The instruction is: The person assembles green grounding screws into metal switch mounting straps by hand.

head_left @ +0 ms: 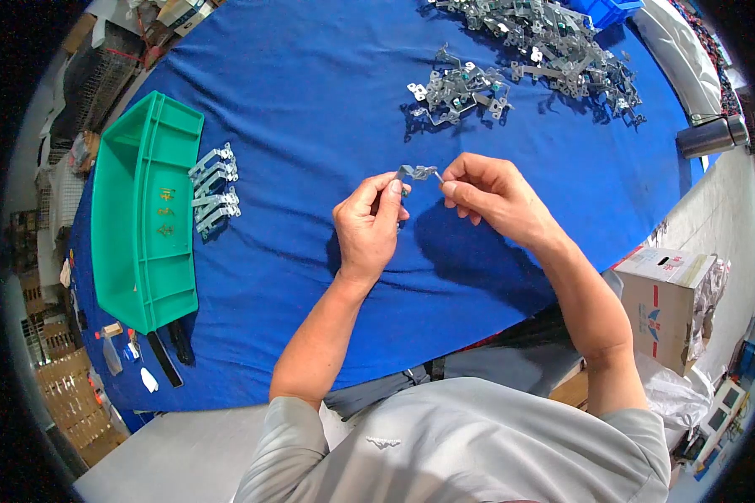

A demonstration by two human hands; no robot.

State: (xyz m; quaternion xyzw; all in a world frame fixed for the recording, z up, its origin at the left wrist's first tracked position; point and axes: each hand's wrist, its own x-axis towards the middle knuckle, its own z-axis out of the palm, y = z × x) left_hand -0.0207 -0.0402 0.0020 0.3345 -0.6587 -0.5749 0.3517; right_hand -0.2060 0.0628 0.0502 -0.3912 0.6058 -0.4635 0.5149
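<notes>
Between thumb and fingers, my left hand [369, 220] grips a small bent metal bracket [419, 172], held up over the blue cloth. A bit of green shows by its fingertips. My right hand [497, 198] is closed in a pinch at the bracket's right end, where a short thin pale piece [439, 178] sticks out from the fingertips. What that piece is I cannot tell. Beyond the hands lies a small pile of similar metal brackets [460, 90], some with green spots. To the left, several brackets [216, 191] lie in a row beside the green bin.
The blue cloth [310, 109] covers the table. A green plastic bin [168, 289] stands at the left, and a larger bracket heap [562, 50] at the back right near a blue crate [606, 10]. A metal flask [713, 136] lies at the right edge, a cardboard box [658, 306] below it.
</notes>
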